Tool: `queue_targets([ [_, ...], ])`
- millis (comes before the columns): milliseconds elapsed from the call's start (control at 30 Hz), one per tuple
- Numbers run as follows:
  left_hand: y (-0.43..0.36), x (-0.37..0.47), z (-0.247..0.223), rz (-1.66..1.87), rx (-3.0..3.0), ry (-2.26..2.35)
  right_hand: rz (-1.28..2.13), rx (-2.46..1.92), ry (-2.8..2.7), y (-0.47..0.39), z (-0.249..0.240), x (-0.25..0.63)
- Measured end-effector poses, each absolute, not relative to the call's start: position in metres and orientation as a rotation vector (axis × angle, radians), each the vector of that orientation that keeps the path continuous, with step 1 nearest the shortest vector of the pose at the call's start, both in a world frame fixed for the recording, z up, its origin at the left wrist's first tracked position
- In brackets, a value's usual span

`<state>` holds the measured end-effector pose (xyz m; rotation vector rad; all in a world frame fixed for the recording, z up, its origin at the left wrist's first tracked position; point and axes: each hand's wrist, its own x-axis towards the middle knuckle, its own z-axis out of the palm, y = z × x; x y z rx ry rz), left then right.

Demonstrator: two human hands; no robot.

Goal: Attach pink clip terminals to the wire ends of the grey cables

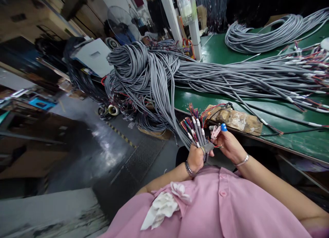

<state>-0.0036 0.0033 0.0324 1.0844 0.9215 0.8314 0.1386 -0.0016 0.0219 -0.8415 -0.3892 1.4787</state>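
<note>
My left hand (195, 158) is closed around a bundle of grey cables (199, 130), just in front of my body. The upper ends of these cables have white sleeves and fan out into thin multicoloured wires (193, 110). A grey wrap (207, 148) lies across the bundle at my grip; whether it sits on a finger or on the cables is unclear. Close by on the right, my right hand (230, 146) has its fingers drawn together, with a blue cover (223, 127) on the thumb tip. A pale pink piece (216, 132) shows at its fingers, too small to identify.
A wooden block (235, 120) lies along the front edge of the green table (213, 48). Long grey cables (239, 75) stretch across the tabletop, and a coil (257, 37) lies behind them. More coiled cable (133, 60) hangs over the left end. A fan (123, 24) stands beyond.
</note>
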Motion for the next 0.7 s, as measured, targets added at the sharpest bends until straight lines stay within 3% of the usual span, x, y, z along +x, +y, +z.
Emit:
queue_targets([
  [267, -0.0038, -0.0125, 0.0353, 0.883, 1.042, 0.892, 1.684, -0.742, -0.346, -0.0074, 0.0222, 0.1477],
  [700, 0.0001, -0.005, 0.0332, 0.995, 1.037, 0.885, 1.478, -0.879, -0.528, -0.0103, 0.0269, 0.1425],
])
